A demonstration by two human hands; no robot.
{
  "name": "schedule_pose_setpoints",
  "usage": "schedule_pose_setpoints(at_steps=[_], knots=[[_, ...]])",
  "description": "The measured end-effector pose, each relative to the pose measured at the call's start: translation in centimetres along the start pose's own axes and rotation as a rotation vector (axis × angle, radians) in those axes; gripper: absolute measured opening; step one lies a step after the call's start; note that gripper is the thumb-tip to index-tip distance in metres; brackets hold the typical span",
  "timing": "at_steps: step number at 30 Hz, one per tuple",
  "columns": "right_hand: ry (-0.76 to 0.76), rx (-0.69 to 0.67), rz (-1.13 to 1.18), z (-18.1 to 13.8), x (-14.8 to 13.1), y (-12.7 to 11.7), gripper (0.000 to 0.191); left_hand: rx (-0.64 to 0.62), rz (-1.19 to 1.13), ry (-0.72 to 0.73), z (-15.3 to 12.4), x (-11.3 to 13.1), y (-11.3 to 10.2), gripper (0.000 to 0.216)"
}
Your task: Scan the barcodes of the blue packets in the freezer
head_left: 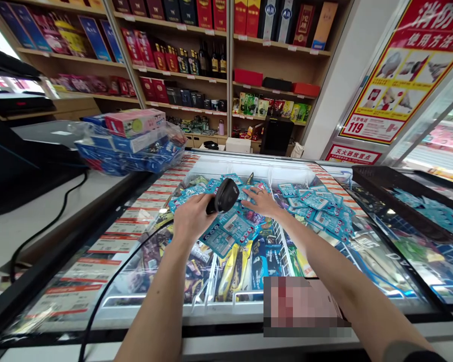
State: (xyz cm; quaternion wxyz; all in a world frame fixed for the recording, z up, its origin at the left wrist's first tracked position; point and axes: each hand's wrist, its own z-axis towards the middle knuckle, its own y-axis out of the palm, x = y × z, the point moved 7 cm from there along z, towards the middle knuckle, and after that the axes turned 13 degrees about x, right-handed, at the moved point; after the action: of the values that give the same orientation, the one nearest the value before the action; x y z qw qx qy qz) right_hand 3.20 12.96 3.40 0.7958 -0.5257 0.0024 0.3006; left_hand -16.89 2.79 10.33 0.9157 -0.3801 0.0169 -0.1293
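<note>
My left hand (191,218) is wrapped round the handle of a black barcode scanner (226,195), whose head hangs over a heap of light-blue packets (222,236). A cable runs from the scanner down along my left forearm. Reaching over the far part of the same heap, my right hand (262,202) has its fingers stretched out and resting on or just above the packets. Beneath lies a chest freezer (245,310) with white wire dividers and ice creams in coloured wrappers. A second pile of the blue packets (319,208) spreads to the right of my right hand.
Bagged boxes (130,136) sit on the counter at the left. Price labels (98,271) line the freezer's left side. Near its front edge lies a pink, partly blurred flat object (305,304). A dark-framed panel (403,201) stands at the right; stocked shelves (177,75) fill the back.
</note>
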Motion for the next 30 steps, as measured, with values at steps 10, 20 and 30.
schedule_pose_setpoints(at_steps=[10, 20, 30], knots=[[-0.021, 0.017, 0.207, -4.1, -0.6, -2.4, 0.044, -0.055, 0.032, 0.004, -0.5, 0.2, 1.0, 0.034], [0.079, -0.091, 0.342, -3.9, 0.9, -2.2, 0.067, -0.048, -0.003, 0.014, -0.7, 0.1, 1.3, 0.035], [0.175, 0.023, 0.249, -1.0, 0.0, -1.3, 0.05, -0.037, -0.003, 0.029, -0.8, 0.0, 1.3, 0.034]])
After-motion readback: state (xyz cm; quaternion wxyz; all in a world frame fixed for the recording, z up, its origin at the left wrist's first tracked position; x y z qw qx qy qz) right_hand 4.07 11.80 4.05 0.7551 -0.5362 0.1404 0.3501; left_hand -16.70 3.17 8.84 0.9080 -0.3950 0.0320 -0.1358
